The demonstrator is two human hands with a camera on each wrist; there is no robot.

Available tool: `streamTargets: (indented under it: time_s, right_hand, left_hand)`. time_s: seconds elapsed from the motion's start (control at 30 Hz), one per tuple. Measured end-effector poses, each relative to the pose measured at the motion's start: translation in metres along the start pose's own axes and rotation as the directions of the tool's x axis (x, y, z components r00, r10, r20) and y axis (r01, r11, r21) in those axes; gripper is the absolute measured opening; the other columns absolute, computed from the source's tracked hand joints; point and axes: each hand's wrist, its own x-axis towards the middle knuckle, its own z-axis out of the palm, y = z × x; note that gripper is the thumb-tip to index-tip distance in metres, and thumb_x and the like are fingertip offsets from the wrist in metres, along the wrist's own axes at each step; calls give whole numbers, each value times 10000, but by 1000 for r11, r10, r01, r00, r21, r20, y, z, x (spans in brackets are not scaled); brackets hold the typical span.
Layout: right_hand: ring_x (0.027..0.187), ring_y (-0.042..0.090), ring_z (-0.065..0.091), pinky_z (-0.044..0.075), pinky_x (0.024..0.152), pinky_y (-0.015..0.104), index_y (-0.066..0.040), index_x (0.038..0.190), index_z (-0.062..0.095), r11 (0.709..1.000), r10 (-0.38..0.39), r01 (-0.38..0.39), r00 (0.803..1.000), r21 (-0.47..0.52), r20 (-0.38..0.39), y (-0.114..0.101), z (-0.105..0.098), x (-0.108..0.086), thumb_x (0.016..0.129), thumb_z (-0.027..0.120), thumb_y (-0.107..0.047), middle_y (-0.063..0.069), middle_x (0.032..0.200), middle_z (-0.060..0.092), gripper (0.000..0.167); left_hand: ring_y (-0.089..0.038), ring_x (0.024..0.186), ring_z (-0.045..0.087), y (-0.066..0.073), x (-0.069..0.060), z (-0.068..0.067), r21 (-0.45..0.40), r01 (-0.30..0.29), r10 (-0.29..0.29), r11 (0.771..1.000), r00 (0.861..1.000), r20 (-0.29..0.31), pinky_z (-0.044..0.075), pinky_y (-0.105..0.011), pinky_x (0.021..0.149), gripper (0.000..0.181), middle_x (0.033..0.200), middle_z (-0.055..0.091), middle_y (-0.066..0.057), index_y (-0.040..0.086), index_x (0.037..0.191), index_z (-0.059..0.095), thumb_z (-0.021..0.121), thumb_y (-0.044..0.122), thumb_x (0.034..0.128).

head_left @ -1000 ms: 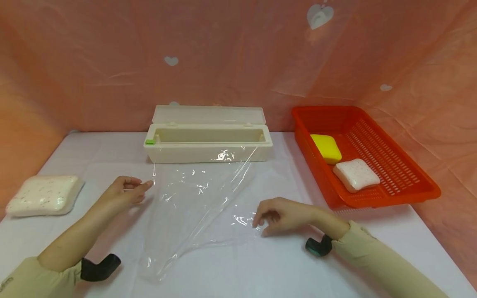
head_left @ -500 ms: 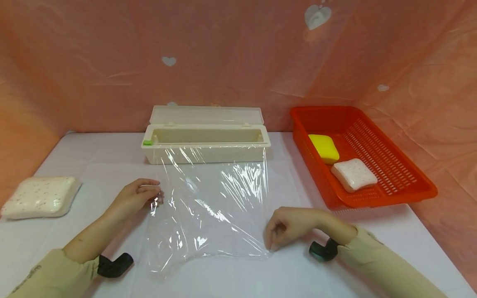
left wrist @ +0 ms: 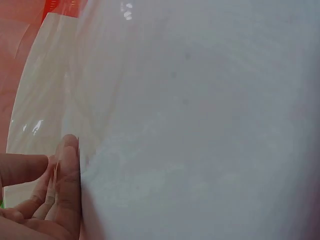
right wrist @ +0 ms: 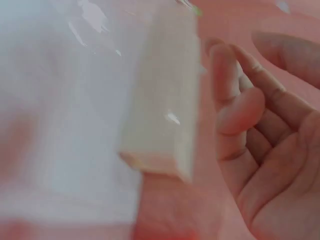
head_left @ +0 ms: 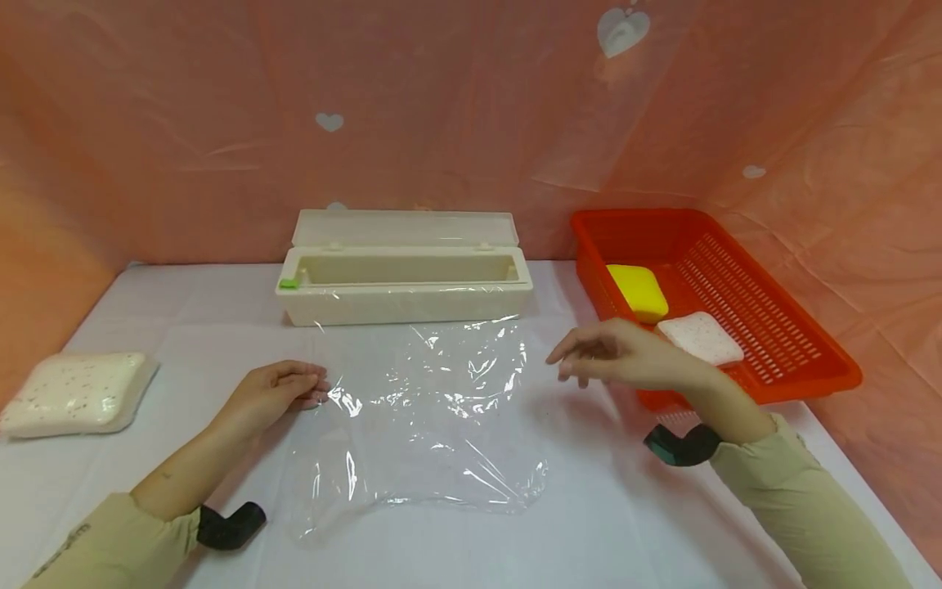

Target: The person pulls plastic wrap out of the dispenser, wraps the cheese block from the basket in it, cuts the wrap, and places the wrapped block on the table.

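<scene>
A sheet of clear plastic wrap (head_left: 412, 425) lies on the white table, running forward from the cream wrap dispenser box (head_left: 408, 306), whose lid (head_left: 406, 229) stands up at the back. My left hand (head_left: 275, 393) is at the sheet's left edge; in the left wrist view its fingers (left wrist: 68, 175) lie fairly straight against the film, the thumb apart from them. My right hand (head_left: 621, 352) hovers right of the sheet, fingers loosely bent and holding nothing. In the right wrist view the palm and parted thumb show beside the dispenser box (right wrist: 160, 110).
A red plastic basket (head_left: 809, 335) at the right holds a yellow block (head_left: 639, 292) and a white speckled block (head_left: 702, 338). Another speckled white block (head_left: 77, 394), shiny as if wrapped, lies at the left. A pink curtain (head_left: 441, 106) hangs behind the table.
My right hand drew the wrap's near right corner outward, then let go and rose up and to the right. The wrap now spreads wider. My left hand moved right to its left edge.
</scene>
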Motion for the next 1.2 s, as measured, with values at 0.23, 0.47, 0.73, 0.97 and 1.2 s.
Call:
streamTargets:
  time_s: [0.23, 0.47, 0.73, 0.97, 1.2]
  right_hand:
    - [789, 217, 612, 517, 644, 289, -70, 1150, 648, 990, 140, -143, 970, 0, -199, -8, -52, -14, 962, 583, -182, 36, 929, 685, 228]
    - [942, 192, 603, 528, 736, 298, -105, 1234, 609, 941, 317, -339, 902, -24, -294, 10, -86, -18, 969, 567, -288, -8, 1057, 670, 324]
    - [1111, 368, 553, 513, 904, 369, 6, 1377, 450, 862, 473, -506, 821, -22, -320, 48, -109, -5, 990, 492, -373, 236, 1326, 517, 543]
    - [1012, 401, 532, 463, 964, 496, 100, 1217, 480, 770, 618, -638, 750, -10, -236, 67, -112, 11, 962, 527, -393, 260, 1124, 506, 558]
    - [808, 233, 464, 456, 796, 367, -84, 728, 437, 720, 670, -694, 706, -34, -228, 79, -111, 26, 922, 574, -429, 7, 732, 366, 419]
  left_hand:
    - [43, 756, 624, -4, -1, 0, 13, 27, -27, 1000, 1000, -15, 544, -162, 722, 370, 852, 658, 77, -230, 1231, 435, 465, 52, 994]
    - [34, 764, 640, -2, 1, -1, 32, 30, -31, 999, 999, 21, 538, -152, 730, 353, 844, 657, 60, -215, 1205, 452, 434, 80, 1011]
    - [33, 763, 634, -2, 1, -4, 50, 30, -31, 998, 999, 13, 536, -149, 726, 350, 840, 654, 64, -204, 1189, 470, 440, 97, 1012]
    - [33, 750, 636, 0, 1, -6, 50, 37, -38, 998, 999, 22, 538, -148, 718, 340, 826, 655, 74, -205, 1173, 473, 424, 93, 1017]
    - [26, 760, 641, 0, 1, -5, 29, 41, -41, 999, 999, 11, 542, -160, 731, 355, 836, 660, 59, -206, 1194, 462, 436, 99, 1014]
